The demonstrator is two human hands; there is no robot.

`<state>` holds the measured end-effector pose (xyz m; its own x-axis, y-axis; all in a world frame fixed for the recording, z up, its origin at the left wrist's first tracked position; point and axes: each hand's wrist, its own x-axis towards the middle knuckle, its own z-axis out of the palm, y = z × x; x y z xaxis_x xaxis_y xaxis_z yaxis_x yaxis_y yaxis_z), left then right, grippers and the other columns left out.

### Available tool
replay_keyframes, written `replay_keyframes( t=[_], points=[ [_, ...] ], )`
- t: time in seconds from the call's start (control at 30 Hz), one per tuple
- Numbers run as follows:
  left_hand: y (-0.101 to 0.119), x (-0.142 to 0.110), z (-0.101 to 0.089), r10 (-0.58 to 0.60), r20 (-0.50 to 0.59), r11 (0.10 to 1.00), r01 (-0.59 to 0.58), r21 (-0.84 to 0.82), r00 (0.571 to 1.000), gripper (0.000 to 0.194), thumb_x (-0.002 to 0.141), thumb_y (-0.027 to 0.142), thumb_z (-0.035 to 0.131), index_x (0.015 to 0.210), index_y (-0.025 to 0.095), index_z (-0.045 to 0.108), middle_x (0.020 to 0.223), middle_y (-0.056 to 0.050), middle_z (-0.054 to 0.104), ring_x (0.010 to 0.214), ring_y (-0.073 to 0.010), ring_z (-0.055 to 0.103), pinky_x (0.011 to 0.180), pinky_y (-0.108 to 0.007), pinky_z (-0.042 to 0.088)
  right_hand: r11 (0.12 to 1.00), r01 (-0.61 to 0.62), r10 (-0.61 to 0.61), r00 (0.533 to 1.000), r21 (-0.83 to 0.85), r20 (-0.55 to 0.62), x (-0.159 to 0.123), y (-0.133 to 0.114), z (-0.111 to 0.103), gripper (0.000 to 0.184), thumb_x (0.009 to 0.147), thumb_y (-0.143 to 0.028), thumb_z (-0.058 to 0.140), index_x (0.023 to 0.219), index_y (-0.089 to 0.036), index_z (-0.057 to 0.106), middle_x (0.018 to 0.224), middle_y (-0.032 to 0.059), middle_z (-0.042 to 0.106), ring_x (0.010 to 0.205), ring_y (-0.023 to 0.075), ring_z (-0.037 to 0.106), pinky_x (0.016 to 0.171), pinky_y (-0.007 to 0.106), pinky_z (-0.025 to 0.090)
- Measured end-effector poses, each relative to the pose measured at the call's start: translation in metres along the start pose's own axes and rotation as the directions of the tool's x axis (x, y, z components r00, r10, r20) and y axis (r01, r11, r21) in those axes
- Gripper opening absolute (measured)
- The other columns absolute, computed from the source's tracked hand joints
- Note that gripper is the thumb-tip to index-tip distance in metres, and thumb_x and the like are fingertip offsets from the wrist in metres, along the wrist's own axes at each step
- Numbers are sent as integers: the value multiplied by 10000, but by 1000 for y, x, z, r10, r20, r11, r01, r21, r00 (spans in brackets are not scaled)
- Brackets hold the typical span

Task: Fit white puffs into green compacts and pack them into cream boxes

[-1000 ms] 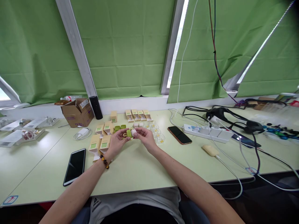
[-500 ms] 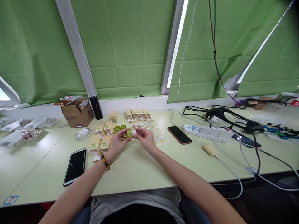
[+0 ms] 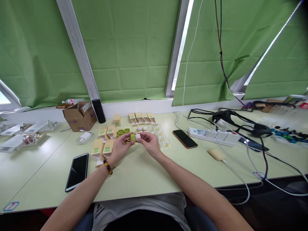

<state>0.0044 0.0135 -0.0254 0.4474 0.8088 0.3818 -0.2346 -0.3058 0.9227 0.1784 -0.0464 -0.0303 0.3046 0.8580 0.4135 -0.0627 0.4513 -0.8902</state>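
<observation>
Above the table, my left hand [image 3: 122, 145] pinches a small green case [image 3: 132, 138] with a pale loop at its left end. A small white block-like piece [image 3: 137, 137] is gripped by the fingertips of my right hand [image 3: 149, 143]. The two pieces meet end to end; I cannot tell whether they are joined. Just behind my fingers lie several green square pieces [image 3: 123, 132] and more white pieces [image 3: 142, 128]. Clear plastic cups with yellow centres [image 3: 164, 141] sit beside my right hand. Small open cartons [image 3: 97, 147] stand beside my left hand.
More small cartons [image 3: 144, 119] line the back. A phone [image 3: 77, 172] lies left, another [image 3: 184, 139] right. A brown cardboard box [image 3: 80, 117] and black cylinder [image 3: 98, 110] stand back left. A power strip [image 3: 211, 136], headset [image 3: 240, 123] and loose cables occupy the right side.
Almost nothing differs. Both hands keep hold of the green and white pieces in nearly the same place, with only a slight shift of the fingers.
</observation>
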Motion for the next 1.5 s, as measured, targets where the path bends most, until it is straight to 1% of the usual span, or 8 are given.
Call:
replay_keyframes(
  t=[0.37, 0.63, 0.87, 1.07, 1.2, 1.27, 1.4, 1.5],
  points=[
    [-7, 2, -4, 29, 17, 998, -30, 60, 999, 581, 769, 437, 883, 1255, 157, 732, 1246, -149, 756, 1039, -251, 727, 943, -412, 599, 1000, -6, 6, 999, -3, 43, -2, -3, -1, 428, 680, -479, 931, 978, -194, 818, 932, 79, 816, 819, 245, 761, 822, 417, 643],
    [-5, 1, 0, 39, 11, 999, -39, 38, 999, 551, 762, 403, 892, 1233, 168, 729, 1226, -140, 750, 1027, -238, 718, 915, -392, 597, 1000, 2, -2, 1000, 13, 7, -4, -3, 2, 437, 701, -488, 917, 1008, -200, 797, 931, 80, 811, 777, 234, 750, 775, 406, 651],
    [-5, -2, 4, 59, -28, 996, -57, 68, 998, 540, 729, 392, 911, 1191, 173, 737, 1223, -144, 750, 1100, -272, 706, 974, -421, 570, 994, 14, -17, 999, -108, -29, -5, -3, 1, 424, 732, -499, 890, 1018, -201, 796, 955, 86, 818, 844, 252, 765, 823, 408, 645],
    [0, 0, 1, -7, 21, 999, 7, 37, 1000, 667, 711, 420, 924, 1290, 169, 706, 1183, -125, 757, 980, -231, 711, 887, -381, 593, 974, 95, -99, 995, -205, -10, -7, -4, 5, 421, 756, -485, 882, 1060, -223, 753, 877, 53, 790, 790, 222, 744, 802, 379, 634],
    [-2, 3, -1, -65, 84, 995, 71, -68, 994, 544, 776, 519, 872, 1140, 133, 753, 927, -77, 743, 761, -148, 635, 734, -295, 551, 924, 232, -212, 973, -305, 96, -8, -8, 2, 352, 843, -500, 815, 1061, -232, 745, 882, 53, 778, 782, 217, 734, 788, 371, 628],
    [-2, 4, -2, -93, 104, 976, 111, -188, 990, 491, 803, 561, 841, 1018, 127, 763, 913, -86, 731, 735, -133, 608, 709, -281, 533, 872, 335, -294, 941, -356, 166, -9, -10, -1, 350, 883, -488, 780, 1123, -237, 741, 904, 60, 774, 802, 224, 730, 802, 383, 625],
    [-2, 4, -4, -149, 95, 913, 174, -369, 984, 470, 848, 588, 795, 993, 143, 759, 982, -120, 739, 806, -176, 644, 762, -332, 558, 722, 480, -417, 877, -498, 240, -11, -11, -3, 455, 897, -446, 772, 1303, -259, 682, 966, 80, 743, 808, 232, 681, 773, 397, 614],
    [-1, 1, -3, -191, 137, 896, 230, -381, 972, 446, 873, 591, 768, 975, 156, 760, 975, -123, 738, 832, -196, 655, 778, -351, 559, 661, 513, -438, 856, -547, 273, -12, -7, -4, 461, 934, -414, 732, 1364, -270, 646, 1177, 122, 709, 787, 213, 668, 721, 380, 615]
  ],
)
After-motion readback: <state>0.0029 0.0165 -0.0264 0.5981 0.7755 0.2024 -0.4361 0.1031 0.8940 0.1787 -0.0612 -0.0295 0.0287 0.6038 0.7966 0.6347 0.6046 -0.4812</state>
